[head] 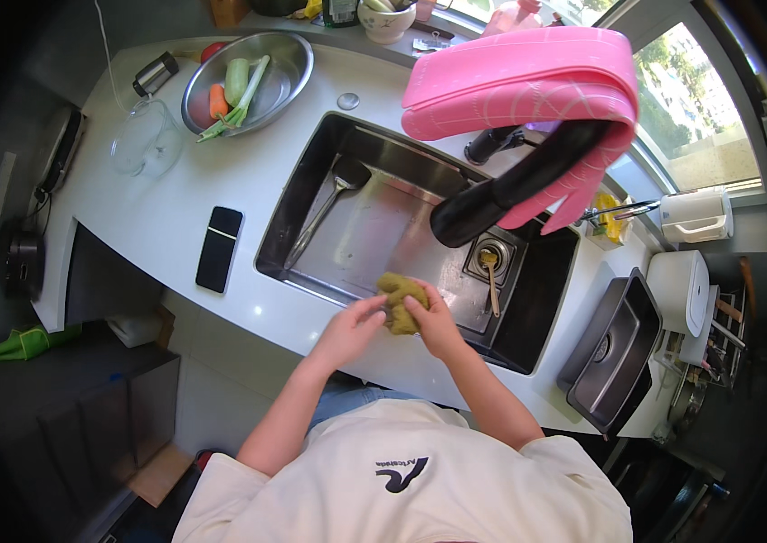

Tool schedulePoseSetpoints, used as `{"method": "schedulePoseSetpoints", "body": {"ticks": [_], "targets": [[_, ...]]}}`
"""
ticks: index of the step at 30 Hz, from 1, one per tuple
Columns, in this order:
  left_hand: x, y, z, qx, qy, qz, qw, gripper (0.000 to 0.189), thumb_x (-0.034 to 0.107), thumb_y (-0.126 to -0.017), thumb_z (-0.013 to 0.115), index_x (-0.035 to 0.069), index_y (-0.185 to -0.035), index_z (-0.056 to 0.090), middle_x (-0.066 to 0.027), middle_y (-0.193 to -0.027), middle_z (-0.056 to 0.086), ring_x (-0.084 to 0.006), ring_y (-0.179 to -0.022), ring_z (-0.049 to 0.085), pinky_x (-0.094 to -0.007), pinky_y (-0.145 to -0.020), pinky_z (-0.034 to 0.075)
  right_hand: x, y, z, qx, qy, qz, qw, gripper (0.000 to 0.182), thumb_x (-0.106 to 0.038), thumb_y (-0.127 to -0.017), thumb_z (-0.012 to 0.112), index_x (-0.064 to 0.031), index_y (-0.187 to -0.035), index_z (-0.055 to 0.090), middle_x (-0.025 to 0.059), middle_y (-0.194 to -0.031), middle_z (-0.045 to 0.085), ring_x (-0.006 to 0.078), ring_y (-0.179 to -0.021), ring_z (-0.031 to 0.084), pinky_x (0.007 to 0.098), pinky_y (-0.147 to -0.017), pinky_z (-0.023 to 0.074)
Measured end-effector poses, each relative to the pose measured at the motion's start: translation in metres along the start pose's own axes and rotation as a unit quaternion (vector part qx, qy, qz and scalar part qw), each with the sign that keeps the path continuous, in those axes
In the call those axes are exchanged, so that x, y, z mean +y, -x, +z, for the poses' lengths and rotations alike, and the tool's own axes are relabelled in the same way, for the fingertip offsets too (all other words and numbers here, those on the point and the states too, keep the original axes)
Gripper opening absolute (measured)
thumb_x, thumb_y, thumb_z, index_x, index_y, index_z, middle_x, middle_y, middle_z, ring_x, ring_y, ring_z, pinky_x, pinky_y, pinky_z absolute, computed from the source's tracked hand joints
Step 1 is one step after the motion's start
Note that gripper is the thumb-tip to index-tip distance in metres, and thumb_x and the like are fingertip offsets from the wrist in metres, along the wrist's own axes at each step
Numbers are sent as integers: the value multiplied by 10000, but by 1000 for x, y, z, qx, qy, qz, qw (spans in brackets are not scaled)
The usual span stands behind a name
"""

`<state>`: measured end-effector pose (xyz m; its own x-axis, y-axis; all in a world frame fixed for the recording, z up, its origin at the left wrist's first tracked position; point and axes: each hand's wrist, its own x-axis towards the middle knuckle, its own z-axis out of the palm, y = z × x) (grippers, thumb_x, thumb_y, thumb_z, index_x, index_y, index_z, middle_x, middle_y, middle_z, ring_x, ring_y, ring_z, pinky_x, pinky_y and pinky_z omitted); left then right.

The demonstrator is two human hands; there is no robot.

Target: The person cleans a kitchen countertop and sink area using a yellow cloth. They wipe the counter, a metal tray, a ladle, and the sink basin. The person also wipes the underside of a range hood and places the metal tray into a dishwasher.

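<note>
My right hand (pixel 435 322) grips a crumpled olive-green cloth (pixel 400 304) over the near edge of the steel sink (pixel 383 224). At the cloth's left side, my left hand (pixel 354 330) has its fingers half spread, close to or touching it; whether it holds a part cannot be told. A metal spatula (pixel 322 216) leans along the sink's left side. A small brush (pixel 493 288) with a wooden handle lies by the drain, its head over the strainer. The black faucet (pixel 468 216) reaches over the sink, with pink rubber gloves (pixel 526 81) draped on it.
Left of the sink lie a black phone (pixel 219 250) and a steel bowl (pixel 288 81) with a carrot, a scallion and a green vegetable piece. A clear glass lid (pixel 146 141) is farther left. On the right stand a dark draining basin (pixel 617 353) and a white kettle (pixel 695 214).
</note>
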<state>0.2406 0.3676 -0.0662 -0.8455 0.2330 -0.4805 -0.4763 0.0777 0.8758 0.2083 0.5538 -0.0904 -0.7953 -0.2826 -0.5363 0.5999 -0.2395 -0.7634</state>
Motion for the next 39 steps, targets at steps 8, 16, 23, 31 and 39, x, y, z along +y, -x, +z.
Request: {"method": "schedulePoseSetpoints", "body": {"ticks": [8, 16, 23, 31, 39], "targets": [[-83, -210, -121, 240, -480, -127, 834, 435, 149, -828, 532, -46, -1201, 425, -190, -1232, 452, -339, -1140, 460, -436, -935, 408, -14, -27, -25, 190, -184, 59, 963, 319, -123, -926, 475, -64, -1236, 431, 75, -1136, 560, 204, -1031, 565, 349, -829, 485], [-120, -273, -155, 96, -443, -172, 874, 297, 184, -886, 471, -3, -1118, 470, -216, -1104, 569, -365, -1060, 536, -468, -870, 444, 12, -3, -6, 221, -268, 86, 934, 374, -152, -942, 416, -91, -1310, 394, 89, -1249, 510, 249, -1100, 532, 410, -892, 463], [-38, -222, -110, 51, -408, -22, 911, 266, 260, -914, 462, 2, -968, 495, -248, -887, 613, -458, -855, 573, -514, -765, 446, 13, -30, -24, 338, -32, -129, 932, 396, -43, -888, 536, -23, -1268, 424, 70, -1228, 518, 178, -1095, 516, 297, -938, 405], [14, -83, -47, -47, -316, -47, 946, 218, 182, -882, 560, -12, -962, 500, -181, -772, 578, -321, -664, 557, -397, -640, 449, -28, -20, 15, 182, 336, -369, 847, 324, 39, -759, 587, -48, -1070, 560, 149, -1155, 515, 336, -1058, 508, 357, -923, 403], [20, -12, 19, 24, -411, 78, 908, 188, 157, -880, 511, 19, -1004, 479, -249, -754, 597, -455, -743, 568, -519, -636, 438, -24, -6, -20, 147, 519, -461, 704, 311, 15, -667, 605, -74, -964, 583, 90, -1006, 528, 289, -928, 510, 374, -812, 438]]}}
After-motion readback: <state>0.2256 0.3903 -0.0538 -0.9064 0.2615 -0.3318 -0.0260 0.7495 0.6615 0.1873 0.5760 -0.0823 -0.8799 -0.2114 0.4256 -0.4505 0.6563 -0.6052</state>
